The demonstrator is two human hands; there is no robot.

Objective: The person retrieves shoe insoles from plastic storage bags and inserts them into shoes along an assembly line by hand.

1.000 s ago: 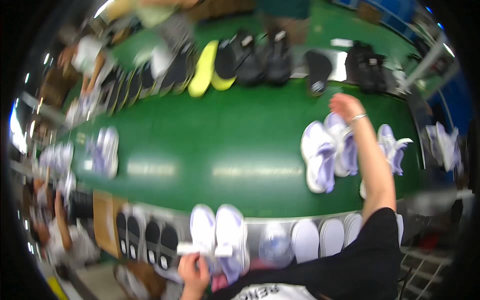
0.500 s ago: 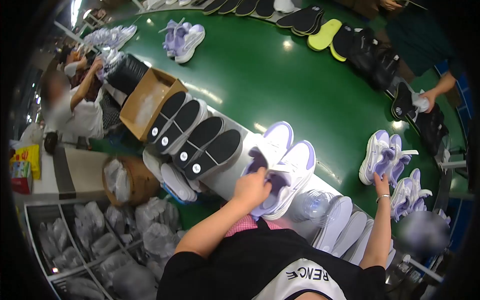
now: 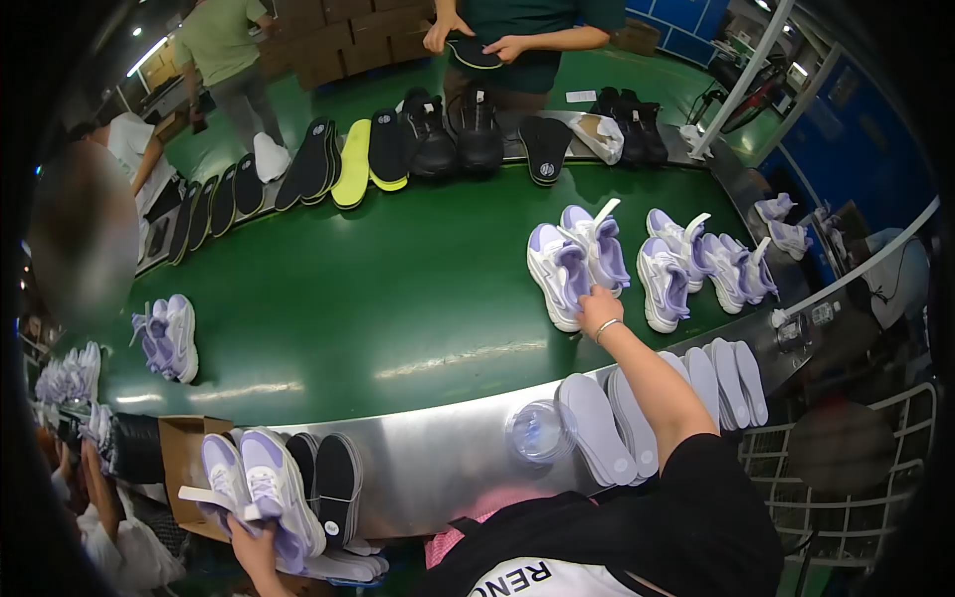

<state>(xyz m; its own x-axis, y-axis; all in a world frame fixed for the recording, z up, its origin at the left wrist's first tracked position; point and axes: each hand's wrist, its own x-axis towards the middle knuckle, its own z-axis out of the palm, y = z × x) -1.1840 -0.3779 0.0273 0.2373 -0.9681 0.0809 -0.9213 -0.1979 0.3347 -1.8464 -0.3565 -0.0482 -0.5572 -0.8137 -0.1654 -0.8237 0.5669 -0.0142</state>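
My left hand [image 3: 255, 549] grips a pair of white and lavender sneakers [image 3: 274, 483] by the heels at the lower left. The pair is beside the black insoles and covers part of a cardboard box. On the green surface, my right hand [image 3: 599, 310], with a bracelet at the wrist, pinches the heel of another white and lavender sneaker [image 3: 557, 274]. Its mate [image 3: 600, 244] stands against it, tongue raised. More sneakers [image 3: 665, 284] of this kind are just to the right.
Black insoles [image 3: 338, 483], a clear plastic container [image 3: 540, 432] and grey insoles [image 3: 594, 428] line the near metal ledge. Across the green surface [image 3: 368, 289] are black shoes [image 3: 428, 134] and a yellow insole [image 3: 352, 164]. A co-worker's hands [image 3: 477, 48] hold a dark insole there.
The view has turned. My left hand and its sneakers are now farther left, by the box. My right hand still holds the heel of a sneaker, with that pair now farther from the other sneakers.
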